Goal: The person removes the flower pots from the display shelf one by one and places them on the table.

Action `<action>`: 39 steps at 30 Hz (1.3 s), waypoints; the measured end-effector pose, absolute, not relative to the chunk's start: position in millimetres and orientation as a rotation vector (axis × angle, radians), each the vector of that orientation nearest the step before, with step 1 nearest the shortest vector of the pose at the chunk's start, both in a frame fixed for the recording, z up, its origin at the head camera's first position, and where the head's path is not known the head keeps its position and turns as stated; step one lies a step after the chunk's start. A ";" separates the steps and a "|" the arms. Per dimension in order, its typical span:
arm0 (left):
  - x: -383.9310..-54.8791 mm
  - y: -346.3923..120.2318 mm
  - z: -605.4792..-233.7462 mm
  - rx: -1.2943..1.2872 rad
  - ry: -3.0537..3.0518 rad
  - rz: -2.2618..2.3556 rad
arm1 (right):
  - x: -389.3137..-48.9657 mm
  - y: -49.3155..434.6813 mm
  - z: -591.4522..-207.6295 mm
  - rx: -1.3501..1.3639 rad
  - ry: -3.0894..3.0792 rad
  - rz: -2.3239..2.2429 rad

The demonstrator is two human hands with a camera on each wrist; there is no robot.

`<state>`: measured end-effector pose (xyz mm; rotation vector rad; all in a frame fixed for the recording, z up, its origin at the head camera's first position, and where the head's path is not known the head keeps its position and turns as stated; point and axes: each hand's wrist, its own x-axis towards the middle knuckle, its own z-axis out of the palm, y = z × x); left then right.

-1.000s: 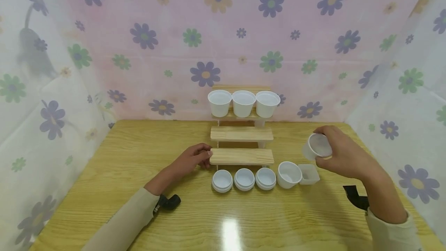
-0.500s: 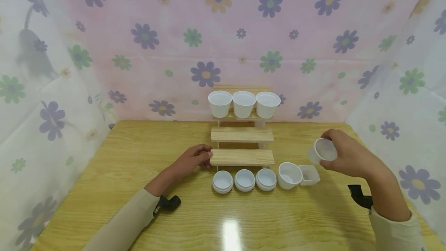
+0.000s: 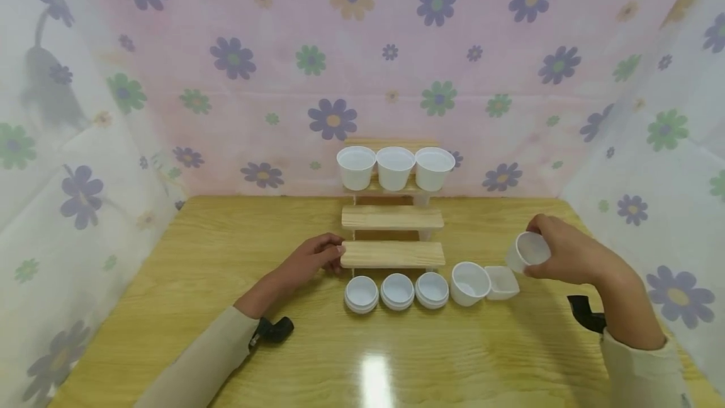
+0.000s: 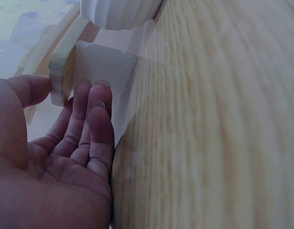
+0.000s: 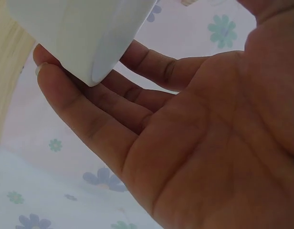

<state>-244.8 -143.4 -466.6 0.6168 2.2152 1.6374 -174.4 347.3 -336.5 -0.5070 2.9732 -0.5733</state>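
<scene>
My right hand [image 3: 578, 257] holds a white plastic cup [image 3: 527, 254] tilted above the table at the right, its mouth turned towards me. In the right wrist view, fingers [image 5: 85, 112] lie along the cup [image 5: 85, 33]. At the left end of a tiered wooden stand, my left hand [image 3: 314, 257] grips the lowest board [image 3: 393, 255]. The left wrist view shows the thumb against the board's end [image 4: 63, 71], with the other fingers curled beneath it near a pale support [image 4: 101, 64]. Right of the stand are a round white cup [image 3: 470, 285] and a small square container [image 3: 501, 283].
Three white pots, including the middle pot [image 3: 395, 169], stand on the top tier. The middle board [image 3: 392, 217] bears nothing. Three low white jars, one the center jar [image 3: 398, 291], line the front of the stand. A flowered cloth [image 3: 260, 80] rises behind the table.
My right hand has carried the cup a little to the right and down in the head view. The left hand stays at the lowest board's end.
</scene>
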 end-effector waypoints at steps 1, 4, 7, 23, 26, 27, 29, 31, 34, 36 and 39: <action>-245.3 -143.5 -466.6 0.618 2.215 1.639 | -175.6 348.2 -336.4 -0.509 2.968 -0.570; -246.9 -143.0 -466.7 0.614 2.218 1.646 | -178.4 351.0 -336.2 -0.520 2.961 -0.561; -247.3 -142.5 -467.1 0.616 2.218 1.643 | -178.7 353.8 -337.1 -0.514 2.949 -0.552; -243.5 -141.3 -465.5 0.627 2.210 1.645 | -177.3 356.9 -343.1 -0.472 2.877 -0.563; -244.5 -142.5 -465.6 0.617 2.218 1.640 | -178.7 355.3 -341.7 -0.466 2.865 -0.557; -245.0 -142.8 -465.9 0.615 2.219 1.638 | -179.0 355.2 -341.4 -0.458 2.857 -0.554; -245.8 -143.0 -466.8 0.616 2.219 1.637 | -180.0 355.8 -340.9 -0.437 2.834 -0.547; -246.3 -143.1 -467.4 0.622 2.219 1.632 | -181.1 356.6 -341.3 -0.410 2.807 -0.544; -246.6 -143.1 -468.6 0.628 2.218 1.629 | -182.8 357.7 -343.9 -0.376 2.767 -0.546; -246.6 -143.0 -468.6 0.627 2.220 1.626 | -183.9 358.4 -346.4 -0.363 2.750 -0.543; -246.4 -142.8 -468.0 0.620 2.224 1.625 | -185.3 359.4 -349.4 -0.354 2.732 -0.529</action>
